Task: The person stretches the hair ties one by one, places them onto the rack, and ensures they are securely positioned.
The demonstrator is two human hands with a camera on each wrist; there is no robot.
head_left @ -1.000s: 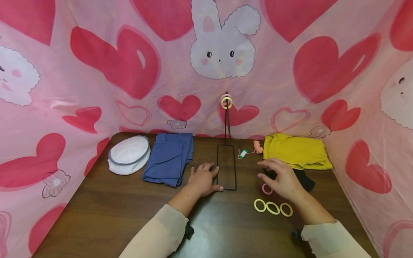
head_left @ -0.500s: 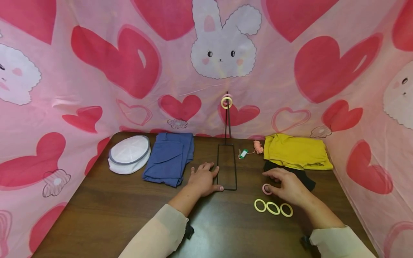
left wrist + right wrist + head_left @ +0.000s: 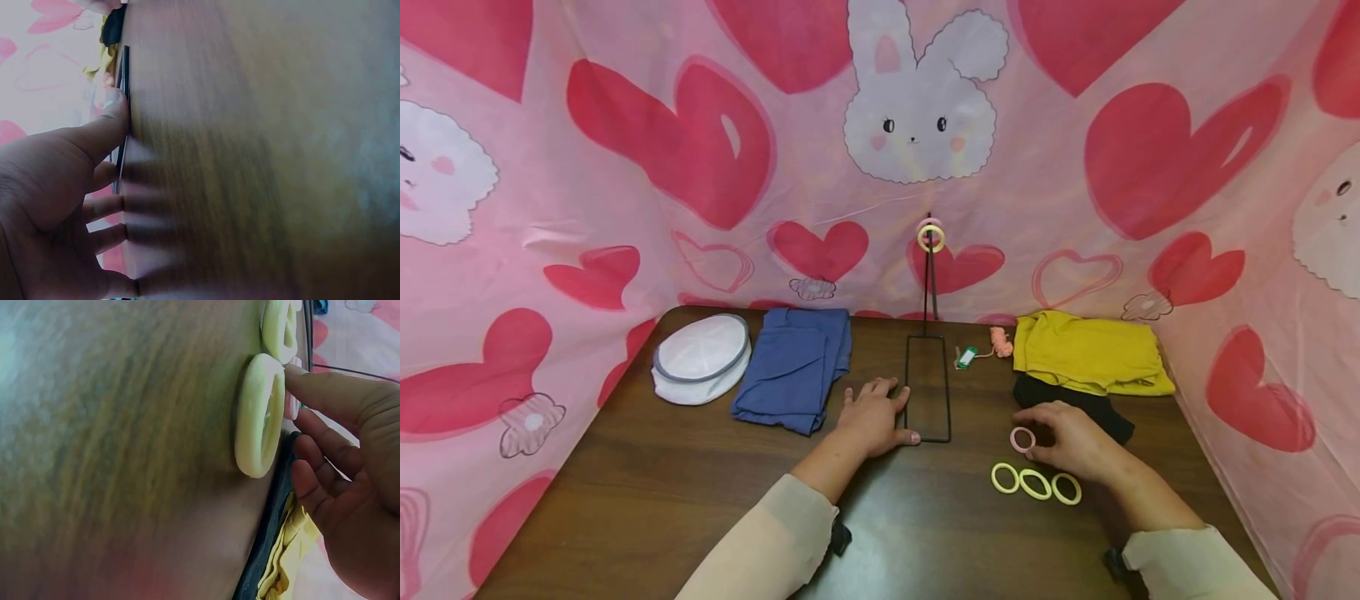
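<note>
My left hand [image 3: 880,408] lies flat on the brown table [image 3: 700,500], its thumb against the rectangular base of a black wire stand [image 3: 927,387]. The left wrist view shows the thumb [image 3: 115,109] touching that wire base [image 3: 123,75]. A yellow ring [image 3: 929,237] hangs at the top of the stand's post. My right hand [image 3: 1033,433] pinches a small pink ring [image 3: 1022,439] between thumb and forefinger, just off the table. Three yellow rings [image 3: 1035,484] lie in a row right in front of it. In the right wrist view a yellow ring [image 3: 259,415] lies beside my thumb [image 3: 325,394].
A white cap [image 3: 701,358] and folded blue cloth [image 3: 795,367] lie at the back left. Yellow cloth [image 3: 1090,352] over black cloth [image 3: 1105,412] lies at the back right. A green tag [image 3: 967,357] and an orange cord [image 3: 999,340] lie near the stand. Pink heart fabric surrounds the table.
My right hand drew back toward me and lowered onto the pink ring, closing thumb and forefinger on it. The left hand has stayed still on the stand's base.
</note>
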